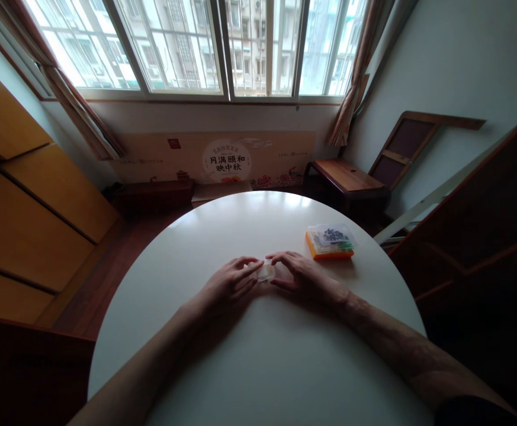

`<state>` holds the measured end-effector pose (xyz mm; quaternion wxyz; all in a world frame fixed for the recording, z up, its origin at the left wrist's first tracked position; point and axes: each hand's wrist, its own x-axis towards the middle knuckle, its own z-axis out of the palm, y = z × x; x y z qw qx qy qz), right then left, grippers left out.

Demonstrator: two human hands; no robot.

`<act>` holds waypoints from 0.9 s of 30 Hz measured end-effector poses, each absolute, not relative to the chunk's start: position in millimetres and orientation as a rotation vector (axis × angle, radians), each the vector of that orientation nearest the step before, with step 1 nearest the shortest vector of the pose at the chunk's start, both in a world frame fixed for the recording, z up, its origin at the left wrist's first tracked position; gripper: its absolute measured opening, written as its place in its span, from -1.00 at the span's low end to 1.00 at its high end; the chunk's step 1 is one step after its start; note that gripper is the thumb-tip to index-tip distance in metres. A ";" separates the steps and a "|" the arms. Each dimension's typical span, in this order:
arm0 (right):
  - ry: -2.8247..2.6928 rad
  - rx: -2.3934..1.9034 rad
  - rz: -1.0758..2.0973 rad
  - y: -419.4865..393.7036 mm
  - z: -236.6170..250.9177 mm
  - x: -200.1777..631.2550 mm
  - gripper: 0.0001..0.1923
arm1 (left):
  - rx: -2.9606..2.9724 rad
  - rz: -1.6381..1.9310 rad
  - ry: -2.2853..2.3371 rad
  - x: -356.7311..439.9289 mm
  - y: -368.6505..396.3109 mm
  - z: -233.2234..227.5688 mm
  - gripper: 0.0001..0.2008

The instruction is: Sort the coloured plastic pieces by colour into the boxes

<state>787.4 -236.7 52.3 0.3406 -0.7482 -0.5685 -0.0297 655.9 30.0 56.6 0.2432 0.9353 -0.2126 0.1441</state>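
Small translucent packet (266, 272) (plastic, perhaps).

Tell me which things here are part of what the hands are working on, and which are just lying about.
In hand:
- small clear packet, pinched between the fingertips of the left hand and the right hand
- white round table under them

Lying about:
- orange box with a clear lid, untouched, beside the right hand
- wooden chair
- printed banner under the window
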 end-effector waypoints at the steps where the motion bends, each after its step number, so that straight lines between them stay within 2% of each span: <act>1: -1.468 -1.955 -0.069 -236.9 52.7 787.5 -0.61 | 2.528 0.385 -0.580 655.4 28.1 58.6 -0.55; 7: -1.442 -1.977 -0.059 -236.6 52.9 787.9 -0.63 | 2.452 0.332 -0.498 653.8 23.9 65.4 -0.61; 16: -1.479 -1.926 -0.025 -236.0 59.6 780.5 -0.66 | 2.559 0.357 -0.555 656.3 26.5 58.8 -0.59; 22: -1.418 -1.871 -0.090 -248.3 70.2 791.0 -0.58 | 2.595 0.290 -0.445 657.0 32.2 56.2 -0.33; 27: -1.259 -1.867 -0.288 -290.9 95.4 829.0 -0.63 | 2.610 0.231 -0.448 657.2 33.8 56.5 -0.34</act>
